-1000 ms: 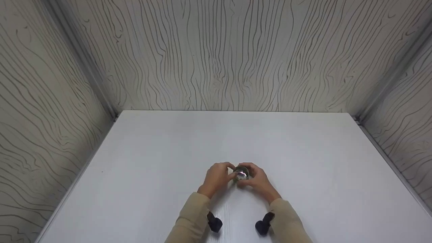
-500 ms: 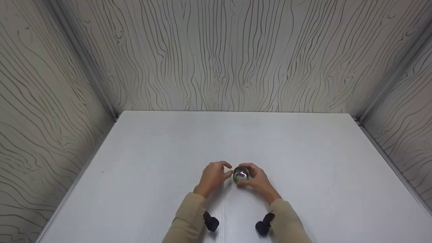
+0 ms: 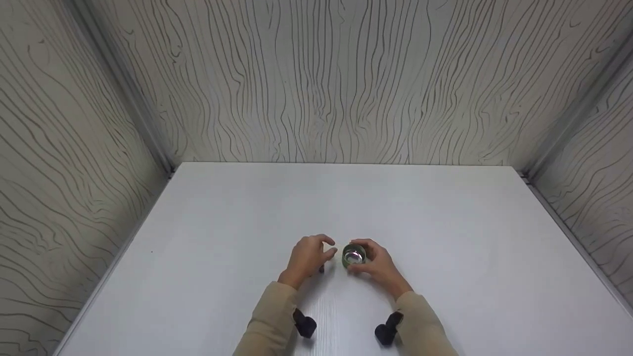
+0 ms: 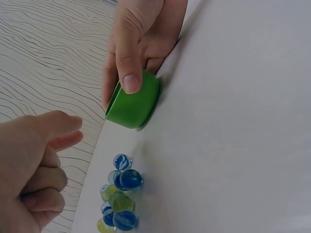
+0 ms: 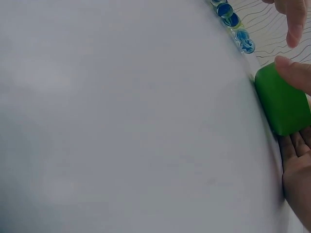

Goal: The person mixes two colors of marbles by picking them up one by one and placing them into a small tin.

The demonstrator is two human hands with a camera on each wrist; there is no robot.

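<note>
A small green cup [image 3: 353,255] with a shiny interior stands near the front middle of the white table. My right hand [image 3: 377,262] holds it, thumb on the near side and fingers round the far side. To the cup's left, apart from it, is my left hand [image 3: 307,257], thumb and index finger parted in the head view. Its other fingers curl towards the palm in the left wrist view, and I see nothing held. Several blue, yellow and clear marbles [image 4: 130,179] lie bunched on the table near this hand. From the head they are mostly hidden beneath it.
The white table [image 3: 237,212] runs back to a wall [image 3: 316,89] with a wood-grain pattern. Side walls [image 3: 59,198] close it in left and right. A black wrist mount [image 3: 305,326] juts from the left sleeve, another black mount [image 3: 385,333] from the right.
My left hand has drawn away from the cup's rim, leftwards, its thumb and index finger parting. The right hand keeps its hold on the cup, almost unmoved.
</note>
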